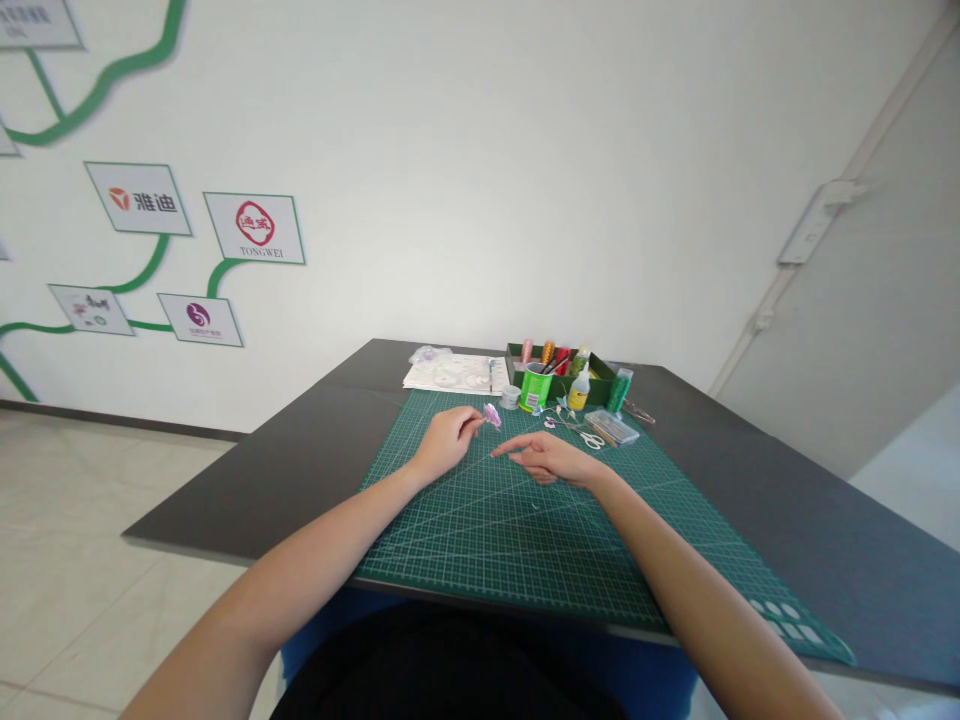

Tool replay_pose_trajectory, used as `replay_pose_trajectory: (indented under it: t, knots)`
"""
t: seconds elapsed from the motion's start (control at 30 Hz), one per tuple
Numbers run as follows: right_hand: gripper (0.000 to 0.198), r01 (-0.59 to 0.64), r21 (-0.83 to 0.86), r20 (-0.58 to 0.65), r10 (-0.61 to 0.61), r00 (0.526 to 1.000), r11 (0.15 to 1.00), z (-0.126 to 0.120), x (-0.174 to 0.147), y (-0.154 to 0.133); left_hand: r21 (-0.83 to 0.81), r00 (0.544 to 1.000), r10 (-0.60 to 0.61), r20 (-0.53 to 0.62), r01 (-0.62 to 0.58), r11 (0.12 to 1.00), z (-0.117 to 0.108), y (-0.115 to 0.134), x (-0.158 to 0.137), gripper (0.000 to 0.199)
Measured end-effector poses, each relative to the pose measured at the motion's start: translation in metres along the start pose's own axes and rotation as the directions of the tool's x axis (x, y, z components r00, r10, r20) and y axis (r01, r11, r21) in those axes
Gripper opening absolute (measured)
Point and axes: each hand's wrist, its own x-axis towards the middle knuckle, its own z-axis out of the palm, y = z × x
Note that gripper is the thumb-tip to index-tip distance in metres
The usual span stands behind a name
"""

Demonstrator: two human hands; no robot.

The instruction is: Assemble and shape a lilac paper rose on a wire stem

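My left hand (450, 437) is closed in a pinch on a small purple flower (492, 416), whose petals stick out past the fingertips. To its right, my right hand (551, 459) hovers over the green cutting mat (480, 545) with the index finger stretched toward the left and the other fingers loosely bent. Nothing shows between its fingers. The two hands are apart. A tiny pale scrap (535, 506) lies on the mat below my right hand.
Behind the hands stand a green can (535, 390), a glue bottle (579, 388), a spool (510, 397) and a dark green box (600, 390) of thread spools. Scissors (592, 439), a clear case (612, 428) and white sheets (457, 372) lie nearby. A wall closes off the table's back.
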Motion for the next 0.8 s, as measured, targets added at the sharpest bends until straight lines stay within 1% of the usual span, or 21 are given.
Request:
replay_pose_trajectory:
  t: [0.1,0.23,0.33,0.43,0.57,0.67,0.73,0.8]
  knots:
    - [0.055,-0.006,-0.011,0.039,0.006,0.999,1.000,-0.003,-0.002,0.000,0.038,1.000,0.015,0.019,-0.016,0.999,0.000,-0.002,-0.001,0.021]
    - [0.045,-0.037,-0.043,0.108,0.041,0.993,0.998,-0.007,-0.003,0.002,0.095,1.000,0.018,0.017,-0.019,0.995,-0.002,-0.004,-0.001,0.023]
    - [0.043,-0.034,-0.057,0.147,0.042,0.988,0.998,-0.008,-0.004,0.001,0.139,0.999,0.020,0.029,-0.024,0.990,-0.004,-0.007,0.000,0.023]
    - [0.044,-0.013,-0.063,0.185,0.025,0.982,0.998,-0.008,-0.007,-0.002,0.182,0.997,0.036,0.073,-0.049,0.982,-0.005,-0.010,0.000,0.021]
    - [0.044,0.023,-0.050,0.222,-0.011,0.975,0.998,-0.007,-0.012,-0.007,0.236,0.983,0.076,0.166,-0.114,0.965,-0.003,-0.012,-0.002,0.018]
    - [0.043,0.100,0.038,0.201,-0.106,0.974,0.994,-0.006,-0.013,-0.008,0.262,0.964,0.109,0.242,-0.173,0.949,-0.001,-0.012,-0.004,0.017]
    - [0.043,0.156,0.110,0.152,-0.172,0.973,0.981,-0.006,-0.012,-0.007,0.270,0.948,0.134,0.290,-0.215,0.939,0.001,-0.011,-0.005,0.016]
    - [0.044,0.192,0.152,0.098,-0.208,0.973,0.970,-0.007,-0.011,-0.006,0.276,0.931,0.157,0.330,-0.254,0.927,0.002,-0.010,-0.005,0.016]
